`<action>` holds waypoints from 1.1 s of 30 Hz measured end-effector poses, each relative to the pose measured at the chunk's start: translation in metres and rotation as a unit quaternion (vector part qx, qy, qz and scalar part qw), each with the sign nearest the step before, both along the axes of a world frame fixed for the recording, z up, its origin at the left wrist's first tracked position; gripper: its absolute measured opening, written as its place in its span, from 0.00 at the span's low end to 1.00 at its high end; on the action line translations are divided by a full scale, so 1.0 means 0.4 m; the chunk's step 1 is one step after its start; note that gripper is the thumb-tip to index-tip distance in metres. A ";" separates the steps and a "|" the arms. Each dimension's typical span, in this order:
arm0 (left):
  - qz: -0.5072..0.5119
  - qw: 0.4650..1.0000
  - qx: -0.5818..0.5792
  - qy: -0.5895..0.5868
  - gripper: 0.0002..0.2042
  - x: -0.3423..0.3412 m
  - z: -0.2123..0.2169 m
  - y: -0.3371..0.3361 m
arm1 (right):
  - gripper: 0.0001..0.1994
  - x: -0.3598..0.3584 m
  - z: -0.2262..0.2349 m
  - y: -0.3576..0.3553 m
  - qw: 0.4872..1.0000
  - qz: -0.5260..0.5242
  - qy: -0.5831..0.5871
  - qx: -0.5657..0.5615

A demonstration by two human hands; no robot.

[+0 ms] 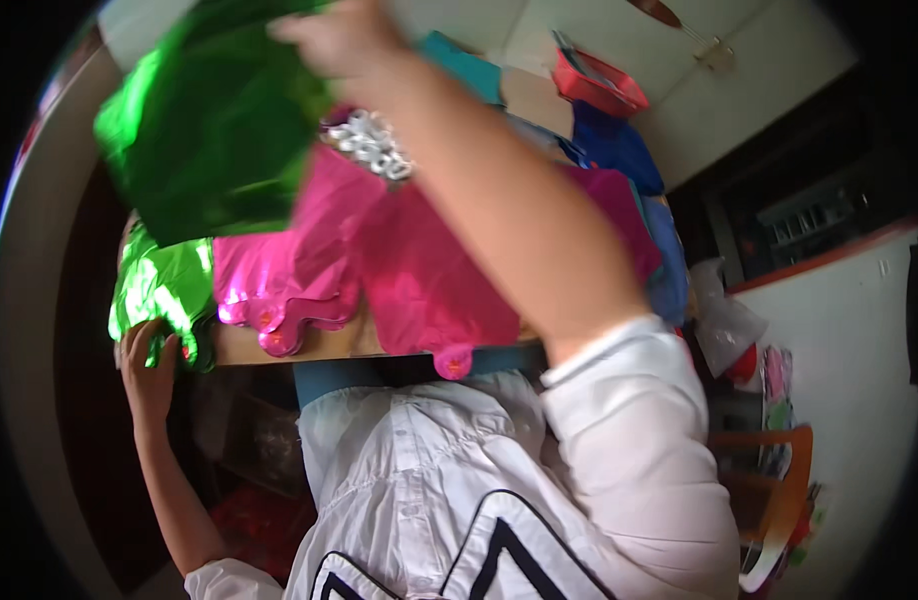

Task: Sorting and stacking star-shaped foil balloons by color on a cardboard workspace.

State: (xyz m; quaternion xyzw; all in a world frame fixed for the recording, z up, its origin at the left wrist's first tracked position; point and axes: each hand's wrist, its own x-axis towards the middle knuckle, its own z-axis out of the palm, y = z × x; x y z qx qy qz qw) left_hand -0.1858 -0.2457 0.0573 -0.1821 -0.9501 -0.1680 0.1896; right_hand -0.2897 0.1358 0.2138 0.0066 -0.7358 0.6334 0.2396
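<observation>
Foil sheets dominate the table (309,348): a green foil balloon (204,120) lifted high in my right hand (344,40), fingers closed on its top edge, above a pink foil heap (409,270) with a silver bow (374,145). Risk, as I judge it: the slick green foil slips from this thin pinch, or drags bow and pink pieces off the edge. My left hand (147,365), fingers curled, clamps a second green foil piece (159,285) at the table's near corner; it could tear there.
</observation>
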 end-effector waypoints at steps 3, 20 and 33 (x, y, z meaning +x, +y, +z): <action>0.026 0.993 -0.017 0.117 0.18 0.011 0.030 0.018 | 0.15 0.096 0.033 0.251 0.977 0.155 -0.079 -0.121; -0.150 0.600 0.489 -0.615 0.19 0.376 -0.064 0.594 | 0.12 0.615 -0.277 0.302 0.778 0.067 0.192 0.594; -0.132 0.386 0.584 -0.702 0.19 0.351 -0.096 0.684 | 0.14 0.637 -0.405 0.270 0.800 0.116 0.147 0.570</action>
